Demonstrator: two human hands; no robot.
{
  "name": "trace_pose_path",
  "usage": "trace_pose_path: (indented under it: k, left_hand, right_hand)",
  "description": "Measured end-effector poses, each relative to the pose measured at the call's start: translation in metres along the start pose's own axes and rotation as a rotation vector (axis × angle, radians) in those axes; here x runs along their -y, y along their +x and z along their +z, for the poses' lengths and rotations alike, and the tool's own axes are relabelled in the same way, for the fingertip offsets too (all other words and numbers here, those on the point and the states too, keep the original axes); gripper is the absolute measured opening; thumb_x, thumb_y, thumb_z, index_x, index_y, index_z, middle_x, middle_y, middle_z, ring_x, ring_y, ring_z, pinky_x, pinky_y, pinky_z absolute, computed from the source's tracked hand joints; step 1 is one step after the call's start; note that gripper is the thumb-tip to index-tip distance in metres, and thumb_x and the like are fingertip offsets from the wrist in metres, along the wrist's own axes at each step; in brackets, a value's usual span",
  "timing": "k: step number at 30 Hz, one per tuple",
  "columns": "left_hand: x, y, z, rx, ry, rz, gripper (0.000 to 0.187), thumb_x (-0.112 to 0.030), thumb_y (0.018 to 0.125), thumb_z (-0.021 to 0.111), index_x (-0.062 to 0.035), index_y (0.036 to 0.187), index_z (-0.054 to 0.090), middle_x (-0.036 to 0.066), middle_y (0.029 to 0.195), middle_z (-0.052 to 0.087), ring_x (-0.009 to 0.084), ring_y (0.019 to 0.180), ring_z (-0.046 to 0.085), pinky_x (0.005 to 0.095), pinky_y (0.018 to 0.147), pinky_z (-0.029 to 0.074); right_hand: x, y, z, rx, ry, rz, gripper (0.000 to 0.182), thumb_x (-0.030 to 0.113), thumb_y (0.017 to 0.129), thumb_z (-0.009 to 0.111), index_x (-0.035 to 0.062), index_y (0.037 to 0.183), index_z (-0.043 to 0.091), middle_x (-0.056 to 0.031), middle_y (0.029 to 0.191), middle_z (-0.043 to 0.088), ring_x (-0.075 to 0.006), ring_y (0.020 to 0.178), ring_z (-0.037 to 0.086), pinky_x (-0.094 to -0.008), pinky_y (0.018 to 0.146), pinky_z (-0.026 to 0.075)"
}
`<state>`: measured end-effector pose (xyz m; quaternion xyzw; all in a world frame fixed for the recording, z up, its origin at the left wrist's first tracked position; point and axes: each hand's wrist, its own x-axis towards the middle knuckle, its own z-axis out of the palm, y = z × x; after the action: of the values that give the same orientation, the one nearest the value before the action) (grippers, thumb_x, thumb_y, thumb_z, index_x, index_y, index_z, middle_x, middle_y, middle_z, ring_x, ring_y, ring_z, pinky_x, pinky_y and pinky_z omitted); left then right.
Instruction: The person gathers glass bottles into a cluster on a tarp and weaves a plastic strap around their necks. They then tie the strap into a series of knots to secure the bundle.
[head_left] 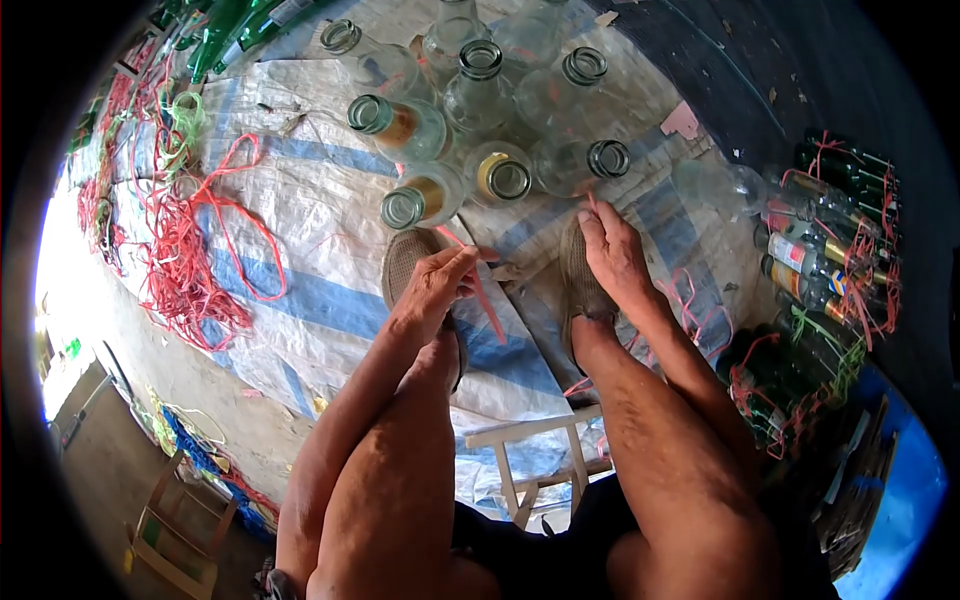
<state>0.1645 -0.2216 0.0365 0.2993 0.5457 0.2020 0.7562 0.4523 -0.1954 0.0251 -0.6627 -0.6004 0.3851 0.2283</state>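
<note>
Several clear glass bottles (480, 100) stand upright in a cluster on the sheet before my feet, some with yellow or orange labels. My left hand (445, 280) is closed in a pinch on a pink plastic string (487, 308), whose loose end hangs down past the fingers. In my right hand (612, 250), thumb and fingertips pinch another part of pink string (592, 200), close to the front right bottle (580, 168). How the string runs around the bottles is mostly hidden behind them.
A tangle of pink string (180, 255) lies on the blue-and-white striped sheet (330, 290) at left. Tied bundles of bottles (820, 260) lie at right. Green bottles (225, 35) are at upper left. A wooden stool (185, 530) stands lower left.
</note>
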Motion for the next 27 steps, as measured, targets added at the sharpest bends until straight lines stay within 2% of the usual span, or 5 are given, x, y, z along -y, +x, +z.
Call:
trace_pose_path:
  k: [10, 18, 21, 25, 27]
  left_hand:
    - [-0.007, 0.021, 0.041, 0.134, -0.313, -0.118, 0.04, -0.03, 0.11, 0.059, 0.0039, 0.128, 0.068, -0.005, 0.074, 0.042, 0.007, 0.065, 0.04, 0.0248, 0.063, 0.042]
    - [-0.021, 0.05, 0.089, 0.116, -0.335, -0.052, 0.039, -0.029, 0.111, 0.056, 0.0025, 0.13, 0.068, 0.008, 0.105, 0.075, 0.0133, 0.088, 0.068, 0.0286, 0.08, 0.057]
    - [-0.027, 0.063, 0.1, 0.058, -0.319, -0.024, 0.041, -0.032, 0.111, 0.056, 0.0018, 0.13, 0.068, 0.01, 0.116, 0.075, 0.0152, 0.098, 0.069, 0.0308, 0.086, 0.057]
    - [-0.03, 0.071, 0.116, 0.075, -0.349, 0.004, 0.041, -0.033, 0.111, 0.055, 0.0014, 0.129, 0.067, 0.01, 0.117, 0.075, 0.0171, 0.103, 0.069, 0.0324, 0.089, 0.057]
    - [-0.029, 0.068, 0.123, 0.146, -0.445, 0.002, 0.04, -0.033, 0.111, 0.054, 0.0016, 0.127, 0.067, 0.01, 0.113, 0.075, 0.0167, 0.098, 0.069, 0.031, 0.082, 0.056]
  right_hand:
    - [-0.01, -0.016, -0.018, -0.052, -0.128, -0.177, 0.028, 0.024, 0.106, 0.054, 0.0012, 0.093, 0.061, -0.0244, 0.085, 0.064, -0.0488, 0.081, 0.062, -0.0523, 0.068, 0.048]
    - [-0.003, -0.034, -0.05, 0.147, -0.023, 0.056, 0.032, 0.029, 0.107, 0.054, 0.0016, 0.094, 0.063, -0.0257, 0.084, 0.065, -0.0483, 0.084, 0.063, -0.05, 0.066, 0.049]
    - [0.008, -0.04, -0.054, 0.183, 0.005, 0.201, 0.038, 0.033, 0.108, 0.054, 0.0003, 0.092, 0.066, -0.0233, 0.081, 0.067, -0.041, 0.079, 0.068, -0.0469, 0.066, 0.05]
    - [0.015, -0.043, -0.054, 0.45, 0.343, 0.395, 0.041, 0.032, 0.108, 0.049, 0.0003, 0.094, 0.07, -0.0013, 0.062, 0.048, -0.0074, 0.056, 0.044, -0.0283, 0.052, 0.035]
    - [0.017, -0.042, -0.05, 0.513, 0.472, 0.486, 0.041, 0.033, 0.108, 0.048, 0.0008, 0.096, 0.07, 0.0002, 0.06, 0.047, -0.0071, 0.055, 0.043, -0.0276, 0.051, 0.034]
